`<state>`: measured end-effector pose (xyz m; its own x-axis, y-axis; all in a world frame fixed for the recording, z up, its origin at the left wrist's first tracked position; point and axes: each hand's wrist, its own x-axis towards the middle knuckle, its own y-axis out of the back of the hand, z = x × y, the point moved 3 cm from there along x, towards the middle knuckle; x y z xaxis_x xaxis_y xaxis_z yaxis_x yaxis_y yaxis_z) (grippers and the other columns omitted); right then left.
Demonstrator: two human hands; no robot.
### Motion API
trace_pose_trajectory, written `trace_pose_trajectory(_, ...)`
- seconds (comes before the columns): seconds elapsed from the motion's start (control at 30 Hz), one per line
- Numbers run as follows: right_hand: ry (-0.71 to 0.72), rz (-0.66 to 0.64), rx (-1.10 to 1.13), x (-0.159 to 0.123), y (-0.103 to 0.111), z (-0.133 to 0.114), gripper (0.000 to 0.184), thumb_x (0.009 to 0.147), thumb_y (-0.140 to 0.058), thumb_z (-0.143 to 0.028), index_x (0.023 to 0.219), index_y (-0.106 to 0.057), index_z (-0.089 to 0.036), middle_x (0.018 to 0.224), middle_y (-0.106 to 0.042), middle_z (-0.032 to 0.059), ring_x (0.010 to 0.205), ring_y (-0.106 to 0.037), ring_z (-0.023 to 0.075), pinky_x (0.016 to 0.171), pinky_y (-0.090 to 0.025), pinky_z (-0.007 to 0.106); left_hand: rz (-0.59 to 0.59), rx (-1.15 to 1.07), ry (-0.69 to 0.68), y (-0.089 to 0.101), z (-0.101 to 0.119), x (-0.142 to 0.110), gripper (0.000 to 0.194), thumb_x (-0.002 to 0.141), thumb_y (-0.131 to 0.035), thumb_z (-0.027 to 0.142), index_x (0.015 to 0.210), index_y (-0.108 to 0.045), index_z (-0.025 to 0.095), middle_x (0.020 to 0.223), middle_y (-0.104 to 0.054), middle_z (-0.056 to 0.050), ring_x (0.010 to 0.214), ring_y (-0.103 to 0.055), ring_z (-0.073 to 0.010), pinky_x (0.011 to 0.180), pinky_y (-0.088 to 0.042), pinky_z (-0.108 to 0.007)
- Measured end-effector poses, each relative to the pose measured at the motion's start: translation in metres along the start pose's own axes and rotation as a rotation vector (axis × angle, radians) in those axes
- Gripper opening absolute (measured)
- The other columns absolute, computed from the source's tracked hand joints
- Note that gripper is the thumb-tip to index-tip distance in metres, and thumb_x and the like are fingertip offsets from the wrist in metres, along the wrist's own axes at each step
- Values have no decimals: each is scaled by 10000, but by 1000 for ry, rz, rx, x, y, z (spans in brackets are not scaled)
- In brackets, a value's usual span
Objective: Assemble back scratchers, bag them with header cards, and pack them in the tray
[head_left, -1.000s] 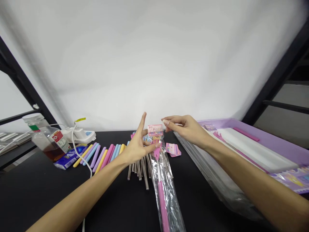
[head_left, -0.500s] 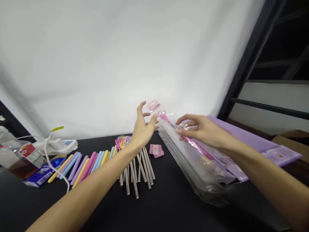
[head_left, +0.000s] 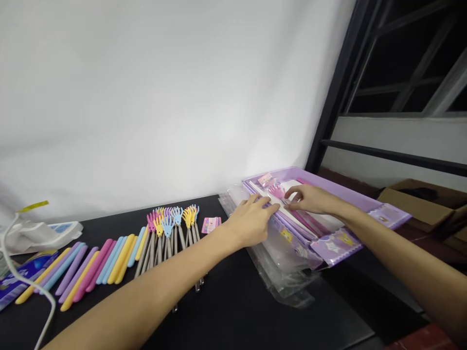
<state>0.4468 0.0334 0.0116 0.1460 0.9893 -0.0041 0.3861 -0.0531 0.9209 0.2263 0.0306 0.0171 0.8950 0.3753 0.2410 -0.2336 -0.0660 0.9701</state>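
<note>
My left hand (head_left: 251, 219) lies with fingers stretched out on the near left rim of a purple box (head_left: 365, 200), its fingertips touching a bagged pink back scratcher (head_left: 276, 192) lying in the box. My right hand (head_left: 310, 199) reaches into the box from the right, its fingers pinched on the same bagged scratcher. A small pink header card (head_left: 265, 178) shows at the top end of the bag. The box rests on a stack of clear plastic bags (head_left: 288, 278).
On the black table (head_left: 233, 311) lie several hand-shaped scratcher heads on metal stems (head_left: 171, 228), a row of pastel handles (head_left: 105, 262), a loose pink card (head_left: 210, 224), a white device (head_left: 40, 233) with a cable (head_left: 25, 287), and a blue packet (head_left: 14, 282). A cardboard box (head_left: 419, 199) sits far right.
The bagged pink scratcher went from the middle of the table, up and right, into the purple box. Both hands followed it, and my view swung right.
</note>
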Motion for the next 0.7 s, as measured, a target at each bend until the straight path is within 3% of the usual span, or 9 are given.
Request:
trace_pose_trajectory(0.07,53,72,-143,1,2,-7,394,731,-703,-435,1019,-732,-169,1044,-732,113,908,-690,278,775,-508,343,19,21,-15,0,0,-2,535,886,-408,105,1415,-486,136,1425,-526,-130,1336,-445,-314,1079,-461,-485)
trace_pose_trajectory(0.17,132,119,-212,3,2,-21,378,748,-675,-429,1012,-743,-168,1064,-728,114,982,-676,284,820,-496,335,3,42,-27,0,-4,-6,551,900,-406,109,1448,-453,136,1478,-492,-131,1320,-472,-306,1064,-474,-474)
trace_pose_trajectory(0.4,134,-25,-211,8,-16,-35,465,732,-595,-163,1182,-708,-138,997,-757,106,945,-696,253,780,-492,277,-45,53,-52,4,-8,-10,543,936,-403,141,1479,-410,138,1529,-447,-132,1328,-490,-289,1090,-453,-469)
trace_pose_trajectory(0.6,80,3,-211,11,-17,-42,475,715,-619,-159,1180,-694,-93,1113,-726,190,1030,-686,324,782,-500,313,-30,42,-50,1,-8,-11,575,931,-411,141,1504,-364,132,1553,-411,-145,1366,-468,-292,1087,-459,-463)
trace_pose_trajectory(0.7,33,-15,-150,7,-13,-42,468,716,-640,-187,1173,-687,-98,940,-761,151,849,-727,274,667,-509,276,-35,42,-49,0,-8,-11,579,924,-412,136,1502,-374,121,1552,-409,-151,1362,-474,-296,1097,-453,-454)
